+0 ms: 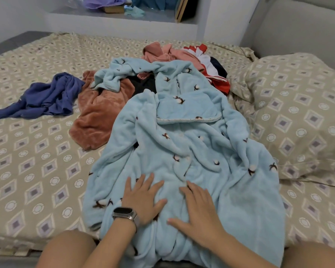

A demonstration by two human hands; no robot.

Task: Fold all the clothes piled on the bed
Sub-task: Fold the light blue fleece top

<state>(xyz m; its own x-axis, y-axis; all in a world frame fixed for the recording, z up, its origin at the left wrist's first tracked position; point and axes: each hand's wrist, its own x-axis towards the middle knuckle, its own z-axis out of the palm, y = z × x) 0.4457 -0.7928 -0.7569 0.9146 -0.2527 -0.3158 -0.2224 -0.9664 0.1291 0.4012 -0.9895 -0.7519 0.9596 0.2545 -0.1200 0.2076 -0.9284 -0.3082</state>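
Both hands, left hand (143, 198) and right hand (198, 211), are lying flat with fingers spread on the blue robe (191, 144) covering the patterned bed (37, 167) beside a wall shelf (124, 16).

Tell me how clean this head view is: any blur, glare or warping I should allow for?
Head view: light is soft and even, no glare; both hands, left and right, and the blue robe look sharp; wide-angle warping bends the bed edge and the pillow; the shelf at the top is softer.
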